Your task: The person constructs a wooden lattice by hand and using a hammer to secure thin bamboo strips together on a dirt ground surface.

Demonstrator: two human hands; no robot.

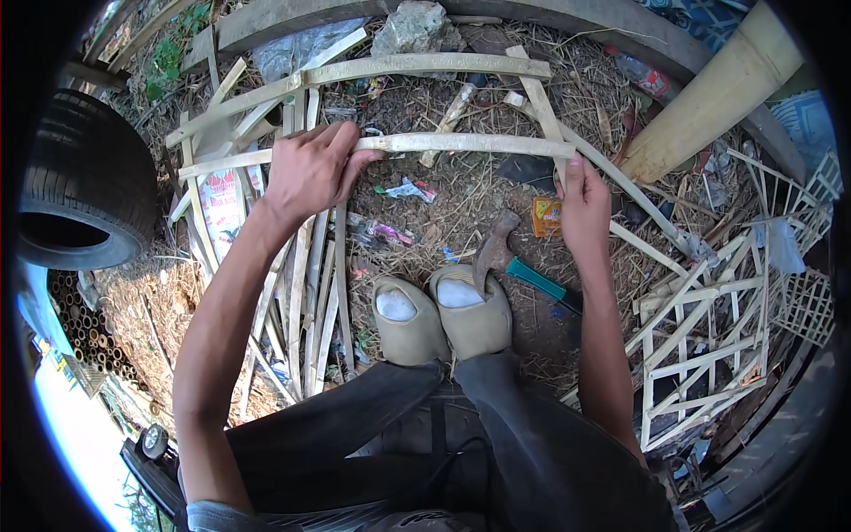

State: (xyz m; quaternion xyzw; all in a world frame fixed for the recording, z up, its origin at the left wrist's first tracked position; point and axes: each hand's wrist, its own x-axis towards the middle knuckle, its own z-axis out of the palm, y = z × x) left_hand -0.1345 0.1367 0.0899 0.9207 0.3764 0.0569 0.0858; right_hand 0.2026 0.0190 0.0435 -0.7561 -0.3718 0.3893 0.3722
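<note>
A pale bamboo strip (470, 144) lies crosswise in front of me, with both hands on it. My left hand (312, 170) is closed round it left of its middle, knuckles up. At the strip's right end my right hand (585, 197) pinches it, thumb on top, where it meets a slanting cross strip (539, 99). Farther off, a second long strip (417, 64) runs roughly parallel and also meets that cross strip. A claw hammer (495, 255) with a green and black handle rests on the ground beside my right slipper (474, 315).
Many loose bamboo strips (310, 301) lie left of my feet. A bamboo lattice frame (700, 355) stands at the right, below a thick bamboo pole (709, 97). A tyre (89, 168) is at the far left, a rock (415, 31) at the back. Litter and straw cover the soil.
</note>
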